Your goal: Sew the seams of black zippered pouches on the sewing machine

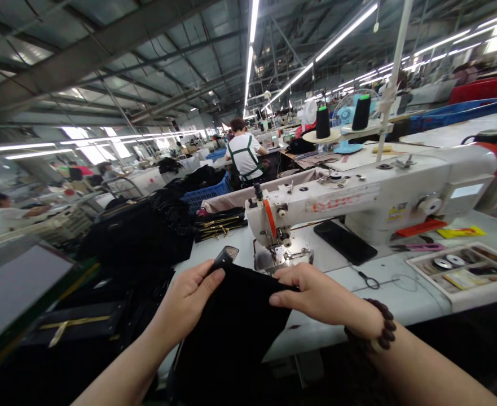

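Observation:
A black fabric piece (243, 316) hangs between my two hands, over the front edge of the sewing table. My left hand (195, 290) pinches its upper left corner, where a dark, shiny tab (227, 255) sticks up. On the upper right edge, my right hand (307, 290) grips the cloth between thumb and fingers. Just beyond the cloth stands a white sewing machine (337, 197), its needle area (280, 256) close behind my right fingers. The lower part of the fabric fades into shadow.
Right of the needle lie a black phone (345, 242), pink-handled snips (419, 247) and a parts tray (463, 270). Black bags (146, 225) pile up at left, beside zippered pieces (220, 223). A co-worker (243, 149) sits ahead. Thread cones (323, 123) stand behind the machine.

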Demonstrator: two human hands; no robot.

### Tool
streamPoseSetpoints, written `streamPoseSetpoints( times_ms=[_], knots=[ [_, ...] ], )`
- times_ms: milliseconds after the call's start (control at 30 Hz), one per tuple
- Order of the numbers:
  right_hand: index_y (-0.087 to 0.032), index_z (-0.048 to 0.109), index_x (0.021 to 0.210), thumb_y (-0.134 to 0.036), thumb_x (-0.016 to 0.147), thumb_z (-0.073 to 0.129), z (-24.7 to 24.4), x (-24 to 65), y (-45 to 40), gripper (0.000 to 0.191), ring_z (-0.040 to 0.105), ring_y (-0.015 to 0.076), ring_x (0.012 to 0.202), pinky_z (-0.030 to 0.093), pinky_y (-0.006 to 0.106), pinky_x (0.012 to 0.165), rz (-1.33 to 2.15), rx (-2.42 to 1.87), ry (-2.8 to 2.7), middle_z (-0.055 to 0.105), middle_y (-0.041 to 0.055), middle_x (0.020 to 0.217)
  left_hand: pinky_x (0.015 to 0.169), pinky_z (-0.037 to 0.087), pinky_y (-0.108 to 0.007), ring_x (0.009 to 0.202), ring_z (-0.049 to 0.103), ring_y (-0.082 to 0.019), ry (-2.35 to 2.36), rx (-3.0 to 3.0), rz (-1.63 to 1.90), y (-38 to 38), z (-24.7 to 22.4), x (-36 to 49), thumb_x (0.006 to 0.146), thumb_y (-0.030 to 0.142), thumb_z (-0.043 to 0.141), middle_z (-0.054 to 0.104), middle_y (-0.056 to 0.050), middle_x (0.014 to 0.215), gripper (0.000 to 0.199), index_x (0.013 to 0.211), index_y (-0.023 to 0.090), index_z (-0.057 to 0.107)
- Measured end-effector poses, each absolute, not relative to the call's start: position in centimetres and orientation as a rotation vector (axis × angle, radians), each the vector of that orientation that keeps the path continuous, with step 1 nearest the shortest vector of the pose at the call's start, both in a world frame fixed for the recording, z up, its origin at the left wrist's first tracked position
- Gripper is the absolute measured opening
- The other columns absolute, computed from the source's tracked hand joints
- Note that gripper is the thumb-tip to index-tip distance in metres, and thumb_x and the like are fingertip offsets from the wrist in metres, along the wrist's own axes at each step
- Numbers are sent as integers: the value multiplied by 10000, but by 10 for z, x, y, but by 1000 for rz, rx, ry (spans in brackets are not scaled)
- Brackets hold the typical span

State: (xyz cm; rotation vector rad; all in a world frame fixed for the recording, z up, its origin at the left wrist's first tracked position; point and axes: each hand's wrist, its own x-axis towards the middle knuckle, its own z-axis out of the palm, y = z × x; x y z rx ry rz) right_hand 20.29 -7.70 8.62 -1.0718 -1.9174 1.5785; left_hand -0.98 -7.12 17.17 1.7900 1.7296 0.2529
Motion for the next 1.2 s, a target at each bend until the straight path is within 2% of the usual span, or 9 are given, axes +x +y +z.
streamPoseSetpoints(
  times_ms=[133, 267, 367, 467, 667, 767, 1000, 1100, 1200],
  knots=[
    [-168, 592, 804, -575, 660, 484, 90, 201, -78, 446, 449, -79, 830, 298, 47, 716, 1446, -1108, -1827, 530, -58, 976, 721, 379, -144, 794, 504, -84, 1687, 1769, 206, -70, 174, -4, 719, 639, 366, 569, -29, 852, 578, 884, 107, 523],
    [-234, 598, 870, -520, 719, 422, 99, 191, -78, 368, 463, -83, 850, 308, 48, 760, 1449, -1131, -1723, 549, -77, 984, 669, 373, -140, 731, 491, -67, 1597, 1699, 158, -74, 167, 7, 733, 595, 387, 575, -34, 840, 537, 851, 89, 522],
    [-191, 605, 794, -489, 723, 423, 101, 184, -78, 356, 455, -89, 790, 293, 51, 735, 1407, -1130, -1713, 568, -68, 908, 712, 389, -136, 779, 498, -65, 1524, 1651, 184, -78, 160, 9, 737, 525, 447, 580, -32, 900, 482, 928, 92, 537],
    [-138, 590, 704, -440, 722, 432, 102, 181, -78, 342, 444, -100, 727, 284, 49, 692, 1381, -1125, -1690, 571, -60, 837, 724, 394, -140, 808, 485, -63, 1496, 1577, 255, -80, 155, 6, 744, 524, 451, 561, -37, 896, 495, 972, 93, 532],
    [-97, 562, 652, -395, 718, 442, 102, 180, -80, 328, 436, -99, 688, 290, 50, 665, 1361, -1116, -1675, 567, -42, 792, 764, 397, -146, 826, 473, -46, 1432, 1519, 303, -81, 150, 0, 774, 482, 443, 539, -26, 912, 446, 1048, 135, 501],
    [-87, 553, 644, -372, 717, 444, 102, 180, -81, 313, 443, -97, 701, 298, 50, 676, 1352, -1099, -1681, 568, -40, 803, 750, 401, -143, 818, 482, -47, 1433, 1472, 330, -80, 148, 1, 772, 460, 457, 543, -30, 910, 426, 1038, 129, 502],
    [-96, 556, 643, -362, 708, 449, 103, 178, -80, 294, 441, -101, 701, 303, 54, 689, 1363, -1122, -1686, 568, -50, 802, 603, 376, -129, 662, 473, -31, 1439, 1274, 403, -82, 143, 5, 716, 467, 533, 503, -12, 787, 436, 944, 100, 481],
    [-87, 559, 635, -347, 696, 465, 102, 179, -81, 283, 454, -96, 718, 313, 51, 697, 1374, -1121, -1669, 572, -42, 815, 605, 377, -135, 677, 492, -48, 1478, 1331, 353, -80, 144, 5, 704, 496, 536, 494, -12, 755, 455, 910, 93, 492],
    [-96, 584, 684, -415, 659, 530, 103, 186, -79, 324, 479, -75, 751, 337, 48, 712, 1496, -1088, -1611, 582, -26, 851, 651, 395, -127, 714, 500, -45, 1475, 1548, 283, -75, 157, 1, 712, 475, 539, 527, -23, 771, 415, 863, 88, 536]
  ],
)
